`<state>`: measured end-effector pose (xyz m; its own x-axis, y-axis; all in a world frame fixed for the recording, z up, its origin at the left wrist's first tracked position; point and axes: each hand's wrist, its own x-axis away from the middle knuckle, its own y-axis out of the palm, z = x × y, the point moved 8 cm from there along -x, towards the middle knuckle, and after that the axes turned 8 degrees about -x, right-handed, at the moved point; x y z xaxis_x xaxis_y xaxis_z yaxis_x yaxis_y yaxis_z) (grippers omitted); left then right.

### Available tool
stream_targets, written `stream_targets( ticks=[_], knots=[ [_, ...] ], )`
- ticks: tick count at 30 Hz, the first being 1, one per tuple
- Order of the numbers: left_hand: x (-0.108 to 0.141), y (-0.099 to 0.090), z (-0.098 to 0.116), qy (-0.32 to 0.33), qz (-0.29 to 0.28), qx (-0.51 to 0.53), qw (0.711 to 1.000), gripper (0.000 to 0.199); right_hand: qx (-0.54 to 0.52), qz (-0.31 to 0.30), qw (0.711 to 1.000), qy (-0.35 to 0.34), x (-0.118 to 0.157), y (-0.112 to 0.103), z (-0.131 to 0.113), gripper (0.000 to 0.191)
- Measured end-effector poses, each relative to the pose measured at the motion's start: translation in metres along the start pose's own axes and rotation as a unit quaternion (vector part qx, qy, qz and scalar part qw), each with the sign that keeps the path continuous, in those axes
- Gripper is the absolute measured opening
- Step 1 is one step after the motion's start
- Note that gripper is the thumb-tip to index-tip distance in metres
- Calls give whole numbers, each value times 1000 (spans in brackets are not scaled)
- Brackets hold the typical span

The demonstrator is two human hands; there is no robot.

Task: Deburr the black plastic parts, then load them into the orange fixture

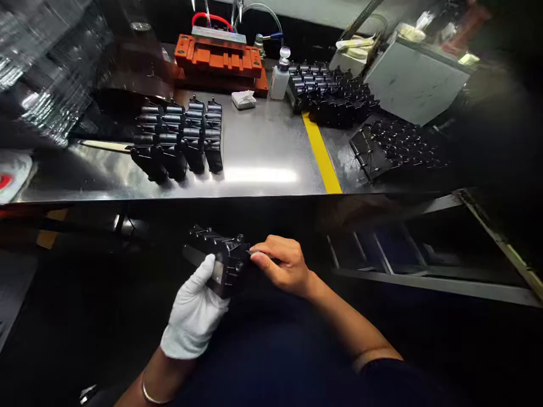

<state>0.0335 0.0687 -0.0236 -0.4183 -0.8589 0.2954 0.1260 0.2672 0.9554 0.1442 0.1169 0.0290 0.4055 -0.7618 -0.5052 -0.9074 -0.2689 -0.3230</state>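
Note:
My left hand (195, 308), in a white glove, grips a black molded part (220, 254) below the table's front edge. The thumb lies on the part's flat face. My right hand (284, 263), ungloved, pinches a small thin tool (254, 252) between thumb and forefinger. The tool's tip meets the right end of the black part, and most of the tool is hidden by the fingers. Rows of similar black parts (182, 138) stand on the metal table (263, 141) above my hands.
An orange fixture (218, 59) sits at the table's back, beside a clear bottle (280, 76) and a white block (244, 100). More black parts (331, 90) lie right, near yellow tape (321, 152). Plastic-wrapped stacks (51, 68) fill the left; a grey box (418, 79) stands back right.

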Motion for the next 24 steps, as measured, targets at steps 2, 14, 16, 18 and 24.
stream_targets(
  ticks=[2,14,16,18,24],
  knots=[
    [0,-1,-2,-6,19,-1,1000,82,9,-6,1000,-4,-1,-1,-1,21],
    [3,-18,-2,-14,110,-7,994,71,17,-5,1000,-7,2,-3,-1,22],
    [4,-19,-2,-14,119,-11,993,68,17,-8,1000,-3,2,-3,-1,23],
    [4,-20,-3,-14,131,-13,991,66,13,-13,1000,-1,1,-3,-1,23],
    [7,-28,-4,-19,176,-8,984,65,-20,-44,999,-5,-1,-3,3,23]
  ],
)
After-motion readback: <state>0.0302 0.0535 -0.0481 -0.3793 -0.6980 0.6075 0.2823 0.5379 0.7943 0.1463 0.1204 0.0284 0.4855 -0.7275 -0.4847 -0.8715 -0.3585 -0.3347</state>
